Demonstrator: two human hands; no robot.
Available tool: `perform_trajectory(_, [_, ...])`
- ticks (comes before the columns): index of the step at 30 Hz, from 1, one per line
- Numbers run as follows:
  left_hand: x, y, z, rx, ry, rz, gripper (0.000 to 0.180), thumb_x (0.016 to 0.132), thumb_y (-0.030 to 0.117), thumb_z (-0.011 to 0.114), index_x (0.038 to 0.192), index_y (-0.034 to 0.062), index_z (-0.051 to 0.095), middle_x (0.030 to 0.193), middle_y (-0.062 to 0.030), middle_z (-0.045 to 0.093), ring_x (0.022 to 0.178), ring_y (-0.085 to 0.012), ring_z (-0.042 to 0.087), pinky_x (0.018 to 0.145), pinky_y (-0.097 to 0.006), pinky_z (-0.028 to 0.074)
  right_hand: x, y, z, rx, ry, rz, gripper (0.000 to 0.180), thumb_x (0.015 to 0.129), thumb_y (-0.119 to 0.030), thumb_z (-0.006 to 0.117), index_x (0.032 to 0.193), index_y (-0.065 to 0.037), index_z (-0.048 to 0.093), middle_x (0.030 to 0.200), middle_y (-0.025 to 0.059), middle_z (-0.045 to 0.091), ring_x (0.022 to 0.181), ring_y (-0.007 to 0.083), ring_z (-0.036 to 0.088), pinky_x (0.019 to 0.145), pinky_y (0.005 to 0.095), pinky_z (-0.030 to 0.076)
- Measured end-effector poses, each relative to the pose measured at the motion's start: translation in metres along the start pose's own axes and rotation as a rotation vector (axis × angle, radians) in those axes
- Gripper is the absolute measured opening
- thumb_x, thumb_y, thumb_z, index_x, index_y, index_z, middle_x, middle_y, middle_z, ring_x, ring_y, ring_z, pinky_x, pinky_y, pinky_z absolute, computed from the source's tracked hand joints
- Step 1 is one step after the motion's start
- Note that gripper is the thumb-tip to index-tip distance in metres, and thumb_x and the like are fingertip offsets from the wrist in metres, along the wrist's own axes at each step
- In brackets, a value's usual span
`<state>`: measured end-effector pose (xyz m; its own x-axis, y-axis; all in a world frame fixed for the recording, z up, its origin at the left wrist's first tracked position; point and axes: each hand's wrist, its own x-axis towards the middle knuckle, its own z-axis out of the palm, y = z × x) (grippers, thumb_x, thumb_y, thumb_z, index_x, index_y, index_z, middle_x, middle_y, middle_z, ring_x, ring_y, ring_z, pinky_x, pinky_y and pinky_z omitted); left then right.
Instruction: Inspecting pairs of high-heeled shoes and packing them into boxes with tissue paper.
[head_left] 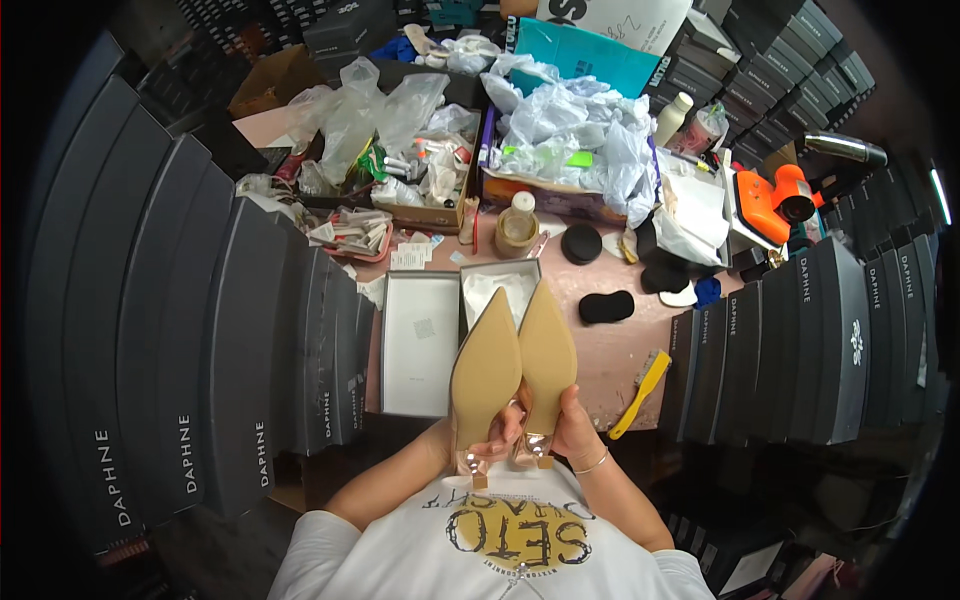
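Shirt: white with a round yellow-and-black print [517, 535], nearest the lens, bottom centre; both forearms rise from it to meet at mid-frame.
Box stacks: dark grey shoe boxes [215, 350] stood on edge to the left, and a second row [800, 340] to the right, walling in the pink worktop [615, 350]; the layout leaves a narrow working bay between them.
Open box: grey shoe box [500, 285] with white tissue lining, its lid [420, 343] lying just beside it on the left; it sits directly beyond the shoes.
Shoes: pair of pointed high-heeled shoes [512, 365], tan soles facing the camera, toes pointing away over the open box, metallic heels toward the body; held side by side and touching, probably so both soles read at one glance.
Left hand: left hand [470, 440], fingers curled closed around the heel end of the left shoe.
Right hand: right hand [572, 432], bracelet at the wrist, fingers wrapped around the heel end of the right shoe.
Brush: yellow-handled brush [641, 392], flat on the worktop just right of the right hand, within reach.
Pads: black oval pads [606, 306], farther back on the worktop.
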<state>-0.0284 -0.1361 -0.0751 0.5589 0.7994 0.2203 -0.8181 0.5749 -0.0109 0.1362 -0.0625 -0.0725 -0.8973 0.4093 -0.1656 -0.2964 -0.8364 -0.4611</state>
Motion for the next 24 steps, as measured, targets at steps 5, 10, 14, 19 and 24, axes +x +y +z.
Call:
perform_trajectory(5, [-0.049,0.011,-0.032,-0.115,0.19,0.009,0.057,0.091,0.045,0.045,0.101,-0.0113,0.054,0.08,-0.0194,0.057,0.043,-0.0138,0.049,0.041,-0.026,0.04,0.032,-0.03,-0.018,-0.707,0.489,0.146,0.061,0.095,-0.045,0.044,0.132,0.002,0.038,0.115,0.013,0.055,0.1,0.0163,0.055,0.082,0.0299,0.047])
perform_trajectory(10, [-0.058,0.013,-0.018,-0.092,0.376,-0.253,0.052,0.09,0.04,0.051,0.109,-0.0087,0.052,0.09,-0.0205,0.059,0.051,-0.0163,0.055,0.045,-0.029,0.046,0.058,-0.016,0.013,-0.652,0.453,-0.028,0.063,0.096,-0.031,0.048,0.147,-0.011,0.016,0.127,0.009,0.046,0.11,0.0145,0.048,0.094,0.0298,0.04])
perform_trajectory(14, [-0.055,0.001,-0.015,0.287,1.0,0.452,0.053,0.094,0.039,0.037,0.123,-0.005,0.046,0.109,-0.0198,0.059,0.081,-0.0295,0.061,0.07,-0.039,0.052,0.075,0.007,0.012,-0.687,0.38,-0.161,0.058,0.095,-0.029,0.053,0.143,-0.008,0.027,0.121,0.0089,0.049,0.099,0.0122,0.05,0.086,0.0258,0.043])
perform_trajectory(19, [0.009,0.032,0.025,0.334,0.899,0.268,0.059,0.088,0.035,0.037,0.136,0.0007,0.038,0.123,-0.0182,0.053,0.103,-0.0299,0.059,0.089,-0.043,0.049,0.057,-0.023,0.008,-0.728,0.308,0.05,0.054,0.092,-0.03,0.058,0.136,-0.006,0.038,0.103,0.0122,0.062,0.088,0.017,0.059,0.076,0.0277,0.049])
perform_trajectory(24, [0.028,0.019,-0.005,0.275,0.756,0.179,0.063,0.085,0.034,0.043,0.135,-0.0025,0.037,0.128,-0.0215,0.048,0.107,-0.0346,0.057,0.083,-0.046,0.052,0.034,-0.095,-0.038,-1.205,0.201,0.006,0.035,0.086,-0.026,0.063,0.11,0.001,0.06,0.087,0.0177,0.066,0.078,0.0234,0.064,0.069,0.0328,0.05])
